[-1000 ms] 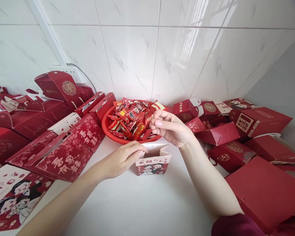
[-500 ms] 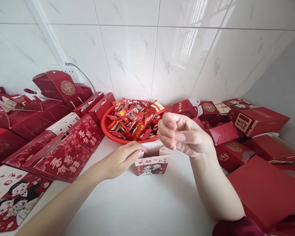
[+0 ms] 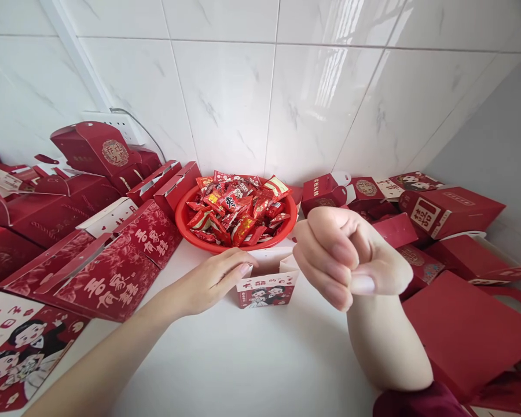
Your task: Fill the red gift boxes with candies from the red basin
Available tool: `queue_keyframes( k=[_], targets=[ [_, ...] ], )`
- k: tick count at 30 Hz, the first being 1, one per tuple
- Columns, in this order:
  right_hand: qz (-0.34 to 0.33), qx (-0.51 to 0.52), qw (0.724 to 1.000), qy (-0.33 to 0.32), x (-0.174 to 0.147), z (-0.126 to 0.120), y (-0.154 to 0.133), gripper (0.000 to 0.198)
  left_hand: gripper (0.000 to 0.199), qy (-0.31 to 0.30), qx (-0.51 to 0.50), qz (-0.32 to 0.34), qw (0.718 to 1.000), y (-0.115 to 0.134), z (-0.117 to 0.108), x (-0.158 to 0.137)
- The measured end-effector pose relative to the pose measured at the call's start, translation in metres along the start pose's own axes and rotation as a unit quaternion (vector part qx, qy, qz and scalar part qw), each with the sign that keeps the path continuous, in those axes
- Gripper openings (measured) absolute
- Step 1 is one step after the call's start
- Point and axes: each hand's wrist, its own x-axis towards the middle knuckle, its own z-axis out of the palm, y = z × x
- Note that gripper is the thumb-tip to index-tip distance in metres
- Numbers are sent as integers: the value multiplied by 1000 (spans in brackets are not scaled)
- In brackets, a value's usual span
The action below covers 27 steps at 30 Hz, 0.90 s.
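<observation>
My left hand grips the left rim of a small open-topped gift box, its fingertips over the edge. The box stands upright on the table, white and red with a cartoon couple on its front. Curled closed, my right hand hovers in the air to the right of the box, thumb pressed to the fingertips. Whatever it may hold is hidden. Behind the box sits a round red tray heaped with wrapped sweets in red and gold packets.
Red gift boxes line the left side, with a cartoon-printed box nearest me. More red boxes crowd the right, including a large plain one. A white power strip lies against the tiled wall.
My right hand has come closer to the camera and shifted right, turning so its curled fingers face me. My left hand and the box stay put. The camera view has shifted slightly.
</observation>
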Motion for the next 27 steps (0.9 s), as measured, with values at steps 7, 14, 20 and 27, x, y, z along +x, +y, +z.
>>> queue_keyframes(
  k=[7,14,20,27],
  targets=[
    [23,-27,998,56,-2,2,-3,9,34,3,8,-1,1000,-2,1,-1],
    [14,-77,979,187,-3,19,-8,8,33,0,6,4,1000,-4,1,0],
    [3,-72,977,199,-5,34,-10,13,34,4,16,9,1000,-2,1,-1],
    [-3,-66,966,249,-4,39,-10,16,32,0,8,4,1000,-3,1,-1]
  ],
)
